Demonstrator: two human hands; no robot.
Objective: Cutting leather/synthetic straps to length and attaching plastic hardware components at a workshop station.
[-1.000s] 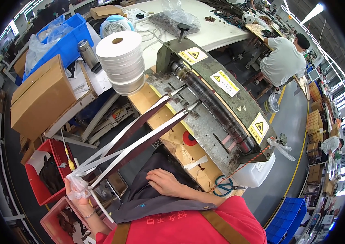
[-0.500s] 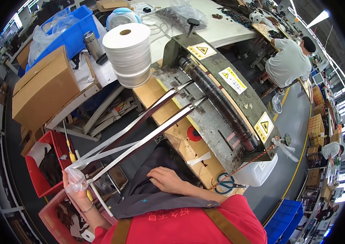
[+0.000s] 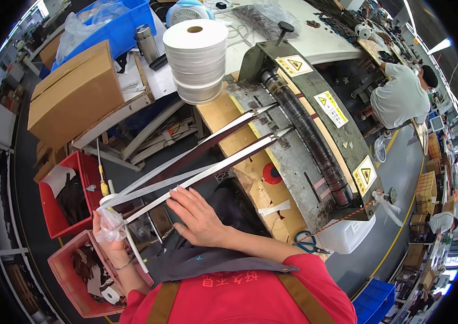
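Note:
My left hand is closed round a crumpled wad of translucent white tape, beside a white pipe stand. From there two long strips, white with dark edges, run up to the press machine: a nearer strip and a farther strip. Both reach its metal bed in front of the dark roller. My right hand, open with fingers stretched out, has its fingertips at the nearer strip's edge. Loose translucent tape also trails between the strips.
A big spool of white tape stands behind the strips. At the left are a cardboard box and two red bins holding dark scraps. Scissors lie by a white jug. A co-worker sits at the far right.
My right hand has risen from the dark apron to the nearer strip, its fingers straightening. My left hand still holds the tape wad. The whole view has shifted slightly.

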